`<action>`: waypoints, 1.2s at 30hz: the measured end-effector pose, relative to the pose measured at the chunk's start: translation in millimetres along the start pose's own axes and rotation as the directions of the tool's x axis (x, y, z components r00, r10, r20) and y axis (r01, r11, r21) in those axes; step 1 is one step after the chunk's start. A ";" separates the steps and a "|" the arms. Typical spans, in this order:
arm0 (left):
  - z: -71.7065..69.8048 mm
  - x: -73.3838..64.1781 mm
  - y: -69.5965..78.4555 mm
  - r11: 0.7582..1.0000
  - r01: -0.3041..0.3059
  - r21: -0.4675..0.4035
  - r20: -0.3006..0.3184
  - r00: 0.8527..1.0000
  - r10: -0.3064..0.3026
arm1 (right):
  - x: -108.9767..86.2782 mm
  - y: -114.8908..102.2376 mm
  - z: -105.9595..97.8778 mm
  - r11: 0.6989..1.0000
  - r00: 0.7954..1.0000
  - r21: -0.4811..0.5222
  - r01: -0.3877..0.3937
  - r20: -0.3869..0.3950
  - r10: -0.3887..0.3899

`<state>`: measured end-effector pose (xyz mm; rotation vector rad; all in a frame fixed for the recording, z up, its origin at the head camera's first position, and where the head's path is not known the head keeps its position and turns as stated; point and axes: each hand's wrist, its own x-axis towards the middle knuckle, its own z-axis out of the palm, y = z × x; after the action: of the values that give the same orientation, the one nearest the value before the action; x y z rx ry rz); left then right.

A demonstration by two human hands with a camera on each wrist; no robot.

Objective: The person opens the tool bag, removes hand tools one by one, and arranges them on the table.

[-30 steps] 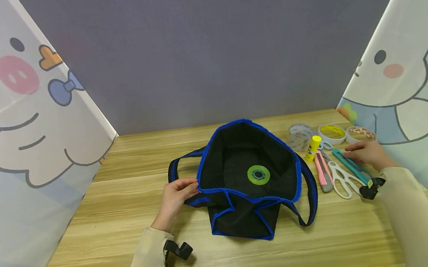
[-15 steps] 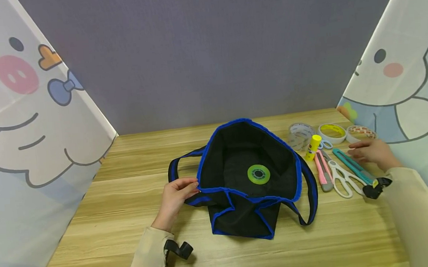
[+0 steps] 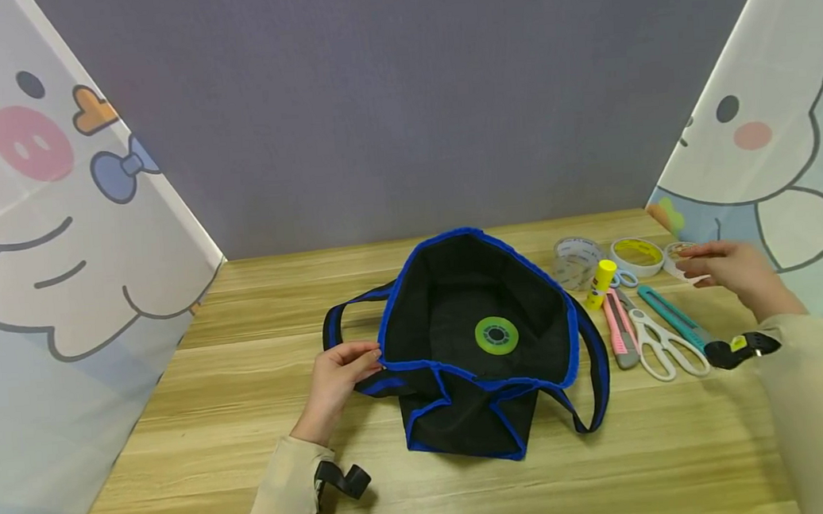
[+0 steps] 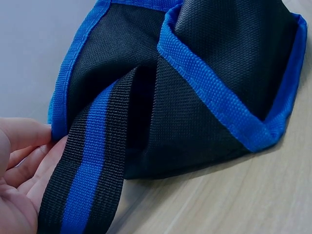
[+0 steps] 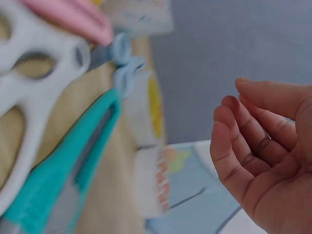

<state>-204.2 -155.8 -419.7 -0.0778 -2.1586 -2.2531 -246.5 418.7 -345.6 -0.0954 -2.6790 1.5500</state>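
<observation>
A black fabric tote bag (image 3: 467, 436) with blue edging stands with its mouth wide toward me. Inside it lies a green tape roll (image 3: 497, 336). My left hand (image 3: 337, 382) pinches the bag's blue rim at the left corner between thumb and fingers. In the left wrist view the striped handle (image 4: 90, 161) hangs beside those fingers. On the right, my right hand (image 3: 742, 275) is raised over the table with fingers loosely bent and nothing in it. It partly covers a red-patterned tape roll (image 5: 150, 183). Nearby lies a teal box cutter (image 3: 674, 318).
Right of the bag lie a pink box cutter (image 3: 621, 330), white-handled scissors (image 3: 664, 343) and small light-blue-handled scissors (image 3: 624, 278). A yellow glue stick (image 3: 602, 284) stands among them. Behind are a clear tape roll (image 3: 579, 261) and a yellow-lined tape roll (image 3: 638, 257). A grey panel (image 3: 416, 113) closes the back.
My right hand has lifted and drawn back rightward from the teal box cutter, to in front of the patterned tape roll. My left hand and the bag have stayed put.
</observation>
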 end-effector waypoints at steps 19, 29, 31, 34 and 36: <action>-0.8 0.4 -2.8 1.000 -0.020 -0.001 0.002 1.000 0.020 | -5.6 -97.4 35.1 0.966 0.991 -0.226 0.127 -0.016 -0.134; -2.6 1.6 -3.9 0.999 -0.023 -0.024 0.025 0.999 0.024 | 0.7 -130.7 76.7 0.949 0.976 -0.230 0.217 0.081 -0.203; -3.2 2.1 -4.5 0.999 -0.030 -0.027 0.031 0.999 0.030 | 2.7 -136.7 85.5 0.949 0.971 -0.212 0.233 0.103 -0.215; -3.2 1.9 -4.2 0.999 -0.031 -0.024 0.029 0.999 0.032 | 6.8 -143.0 98.0 0.948 0.962 -0.187 0.257 0.145 -0.232; -2.9 1.7 -4.1 0.999 -0.027 -0.023 0.028 0.999 0.027 | 10.0 -145.3 106.5 0.947 0.953 -0.168 0.275 0.181 -0.244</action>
<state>-206.2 -158.5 -423.8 -0.1390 -2.1323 -2.2755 -268.4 255.2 -272.7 0.3769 -2.8117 1.2700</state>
